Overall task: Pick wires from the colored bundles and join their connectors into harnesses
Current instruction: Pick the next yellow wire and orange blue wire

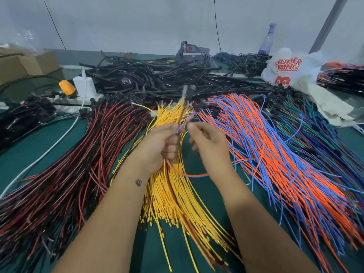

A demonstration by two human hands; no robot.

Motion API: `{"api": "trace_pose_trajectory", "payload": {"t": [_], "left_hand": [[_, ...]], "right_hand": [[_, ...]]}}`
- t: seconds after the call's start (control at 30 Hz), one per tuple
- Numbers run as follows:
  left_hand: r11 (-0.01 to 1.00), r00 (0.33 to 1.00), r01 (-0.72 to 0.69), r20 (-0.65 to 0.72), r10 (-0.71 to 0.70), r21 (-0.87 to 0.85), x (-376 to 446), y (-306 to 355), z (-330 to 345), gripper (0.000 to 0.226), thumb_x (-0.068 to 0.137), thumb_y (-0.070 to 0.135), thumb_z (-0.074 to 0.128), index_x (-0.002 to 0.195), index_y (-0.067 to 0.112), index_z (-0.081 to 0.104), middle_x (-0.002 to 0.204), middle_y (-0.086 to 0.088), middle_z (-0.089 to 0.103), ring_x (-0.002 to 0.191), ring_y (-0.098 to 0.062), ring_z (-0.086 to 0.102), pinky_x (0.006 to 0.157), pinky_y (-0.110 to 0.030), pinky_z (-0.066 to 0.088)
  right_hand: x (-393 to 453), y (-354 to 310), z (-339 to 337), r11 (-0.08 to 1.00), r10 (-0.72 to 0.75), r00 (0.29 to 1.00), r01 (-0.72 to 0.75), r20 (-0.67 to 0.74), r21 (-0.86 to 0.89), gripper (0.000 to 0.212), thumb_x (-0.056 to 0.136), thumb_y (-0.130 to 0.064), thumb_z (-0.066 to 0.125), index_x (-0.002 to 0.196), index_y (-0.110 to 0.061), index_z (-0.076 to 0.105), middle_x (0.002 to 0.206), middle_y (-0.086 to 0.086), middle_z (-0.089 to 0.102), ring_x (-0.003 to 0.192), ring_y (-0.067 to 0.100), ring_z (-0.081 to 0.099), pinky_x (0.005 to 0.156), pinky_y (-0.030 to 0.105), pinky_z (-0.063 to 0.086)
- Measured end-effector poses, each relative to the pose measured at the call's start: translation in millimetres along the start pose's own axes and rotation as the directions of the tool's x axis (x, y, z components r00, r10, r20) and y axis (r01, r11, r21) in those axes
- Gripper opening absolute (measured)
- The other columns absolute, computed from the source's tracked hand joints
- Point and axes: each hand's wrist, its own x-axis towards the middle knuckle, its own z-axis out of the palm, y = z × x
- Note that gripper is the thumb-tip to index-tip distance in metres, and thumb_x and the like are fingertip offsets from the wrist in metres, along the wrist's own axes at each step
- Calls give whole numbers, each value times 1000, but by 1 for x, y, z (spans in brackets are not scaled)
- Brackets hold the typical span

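Above the yellow bundle (pixel 173 194), the left hand (pixel 157 146) grips picked wires (pixel 182 113) rising away toward blurred connectors (pixel 189 90), while the right hand (pixel 206 140) pinches them just beside.

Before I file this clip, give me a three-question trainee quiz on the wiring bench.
1. True or false: the yellow bundle lies between the red-and-black bundle and the orange-and-blue bundle.
2. Which hand grips the gathered wires in its fist? A) left hand B) right hand
3. Fill in: the white plastic bag reads "SUPER ____".

Key: 1 true. 2 A; the right hand only pinches near the top. 3 MING.
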Motion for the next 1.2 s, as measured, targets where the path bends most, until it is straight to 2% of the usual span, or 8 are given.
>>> {"api": "trace_pose_trajectory", "payload": {"t": [0.13, 0.37, 0.53, 0.67, 0.77, 0.87, 1.03, 1.2], "left_hand": [[964, 999, -5, 40, -6, 266, 0, -5, 10, 32, 103, 20, 36, 78, 13, 54, 43, 11, 25, 34, -3, 17, 35, -11, 18], [959, 987, 18, 148, -63, 283, -4, -3, 11, 32, 102, 18, 38, 77, 9, 55, 48, 4, 31, 38, -9, 27, 40, -17, 23], [964, 999, -21, 43, 10, 263, -1, -3, 11, 33, 104, 28, 34, 75, 18, 46, 49, 10, 25, 39, -4, 18, 40, -16, 16], [945, 988, -68, -113, 110, 320, 11, 22, -3, 31, 103, 32, 35, 78, 22, 49, 51, 10, 30, 37, -4, 23, 36, -15, 21], [865, 901, -129, -307, 306, 485, 23, 62, -25, 32, 96, 26, 38, 68, 26, 52, 42, 12, 35, 34, -7, 28, 36, -16, 23], [610, 791, -123, -294, 537, 783, 23, 92, -54, 29, 94, 29, 39, 68, 23, 51, 53, 4, 41, 52, -21, 37, 50, -28, 27], [664, 856, -107, -271, 440, 740, 11, 118, -62, 31, 99, 27, 37, 70, 23, 47, 44, 8, 38, 36, -4, 31, 39, -14, 25], [744, 939, -147, -143, 312, 652, 5, 142, -11, 31, 100, 23, 35, 71, 21, 46, 35, 12, 25, 27, -1, 17, 34, -6, 14]], "right_hand": [[10, 4, -8, 993, 62, 995, -53, -83, 106, 27, 91, -16, 65, 67, -4, 60, 50, -1, 42, 48, 9, 35, 48, 20, 29], [13, 8, -14, 986, 44, 980, -11, -193, 168, 31, 94, -16, 60, 69, 0, 53, 61, 14, 36, 53, 13, 34, 51, 26, 29], [11, 7, -11, 983, 81, 997, -77, -14, 166, 26, 101, -22, 46, 86, -16, 66, 59, -2, 54, 47, 8, 48, 47, 17, 39], [1, 13, -12, 972, 5, 985, 35, 170, -233, 39, 95, -44, 47, 81, -12, 63, 61, 0, 55, 55, 14, 50, 56, 35, 43], [-2, 18, -14, 669, -34, 955, 240, 294, -703, 39, 90, -57, 50, 76, -22, 61, 68, -2, 60, 73, 23, 58, 60, 37, 45], [3, 22, -20, 516, -69, 985, 170, 157, -839, 22, 88, -44, 55, 82, -24, 63, 76, -1, 65, 82, 28, 62, 55, 30, 32], [13, 18, -31, 911, 19, 986, -87, -168, -403, 12, 88, -21, 62, 97, -24, 70, 71, -10, 57, 69, 18, 55, 62, 33, 42], [0, -20, -17, 973, -40, 949, 108, 313, -203, 42, 88, 13, 50, 122, -6, 65, 117, 9, 64, 107, 21, 59, 94, 33, 45]]}}
